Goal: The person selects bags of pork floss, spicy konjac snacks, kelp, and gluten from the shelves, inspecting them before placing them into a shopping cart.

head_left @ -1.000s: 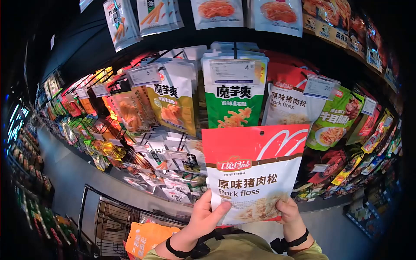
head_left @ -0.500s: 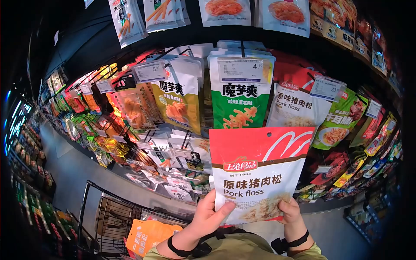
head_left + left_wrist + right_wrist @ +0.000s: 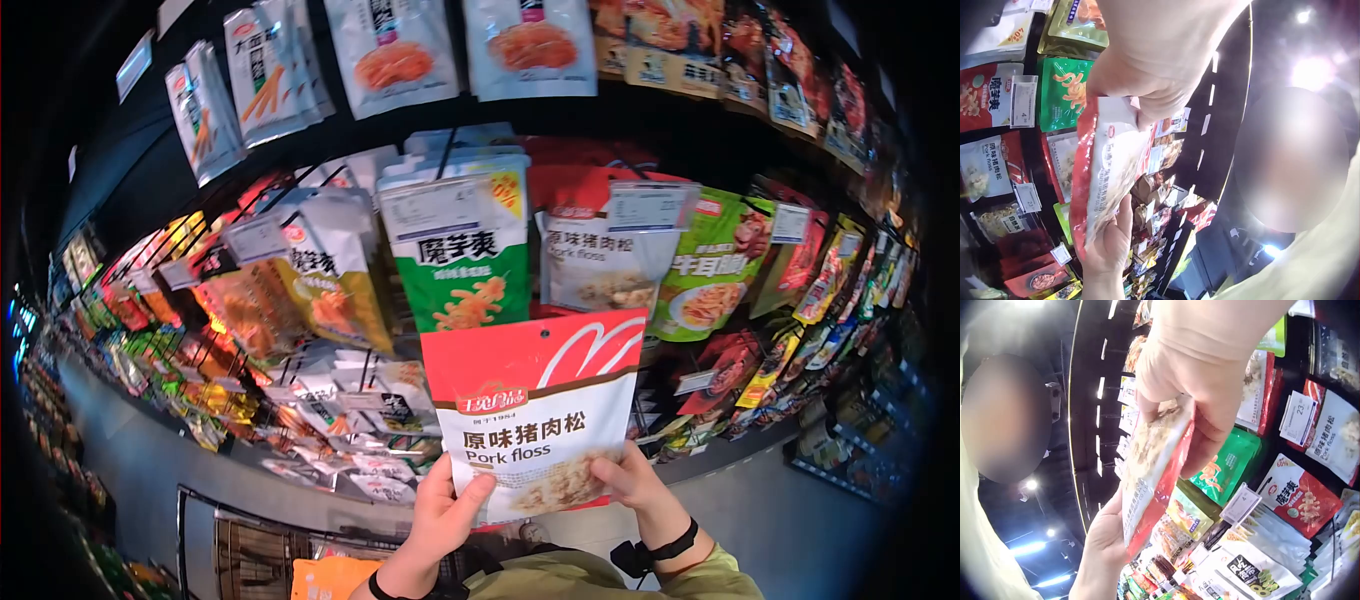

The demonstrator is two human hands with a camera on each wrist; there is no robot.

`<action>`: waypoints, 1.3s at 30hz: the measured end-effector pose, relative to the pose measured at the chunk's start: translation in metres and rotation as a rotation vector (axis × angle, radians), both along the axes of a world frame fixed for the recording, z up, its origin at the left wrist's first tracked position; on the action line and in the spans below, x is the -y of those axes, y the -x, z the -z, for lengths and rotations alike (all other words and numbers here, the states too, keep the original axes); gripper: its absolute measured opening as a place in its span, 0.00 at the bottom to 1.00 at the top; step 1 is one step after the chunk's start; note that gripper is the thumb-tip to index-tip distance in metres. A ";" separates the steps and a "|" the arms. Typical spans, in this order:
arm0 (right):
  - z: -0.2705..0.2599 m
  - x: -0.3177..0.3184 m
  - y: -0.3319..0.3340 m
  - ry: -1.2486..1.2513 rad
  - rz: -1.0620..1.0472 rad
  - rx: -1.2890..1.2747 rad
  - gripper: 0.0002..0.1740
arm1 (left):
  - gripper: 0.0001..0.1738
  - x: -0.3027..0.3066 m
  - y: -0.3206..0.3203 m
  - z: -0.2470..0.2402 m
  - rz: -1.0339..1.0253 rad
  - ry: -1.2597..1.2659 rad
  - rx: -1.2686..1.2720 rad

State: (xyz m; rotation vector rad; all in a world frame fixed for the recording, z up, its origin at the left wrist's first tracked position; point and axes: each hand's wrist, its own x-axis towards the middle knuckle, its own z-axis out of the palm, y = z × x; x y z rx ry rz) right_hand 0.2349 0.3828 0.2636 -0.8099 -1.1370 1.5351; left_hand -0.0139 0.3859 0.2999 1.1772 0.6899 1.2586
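A red and white pouch of pork floss (image 3: 535, 410) is held upright, its printed front facing the head camera. My left hand (image 3: 446, 510) grips its lower left edge, thumb across the front. The lower right corner is pinched by my right hand (image 3: 640, 490), thumb on the front and fingers behind. In the left wrist view the pouch (image 3: 1116, 162) shows edge-on between both hands. From the right wrist, my right hand (image 3: 1191, 394) curls round the end of the pouch (image 3: 1157, 469). Behind it hangs a matching pork floss pouch (image 3: 605, 260) on the rack.
A green and white snack bag (image 3: 460, 280) hangs behind the held pouch, a green bag (image 3: 712, 265) to the right. Price tags (image 3: 655, 207) jut out from the hooks. Below left stands a wire cart (image 3: 250, 550) with an orange package (image 3: 335, 578). More snack bags (image 3: 390, 60) hang above.
The head view has shifted, so the rack and the pouch appear further left, with the rack's upper rows lower. Both hands keep their hold on the pouch.
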 end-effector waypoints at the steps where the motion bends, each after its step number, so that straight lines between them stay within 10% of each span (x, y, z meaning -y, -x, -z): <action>1: -0.002 -0.002 -0.003 0.009 -0.029 0.039 0.21 | 0.20 -0.002 -0.003 0.000 0.006 0.000 -0.034; 11: 0.011 -0.026 0.041 0.021 -0.069 0.086 0.20 | 0.17 0.013 0.031 0.020 -0.186 0.083 -0.063; 24: 0.106 -0.018 0.266 0.500 -1.060 0.375 0.21 | 0.38 0.208 0.133 0.125 -0.806 0.849 0.399; 39: 0.136 0.027 0.392 0.511 -1.183 0.339 0.26 | 0.38 0.258 0.204 0.173 -1.477 0.619 0.607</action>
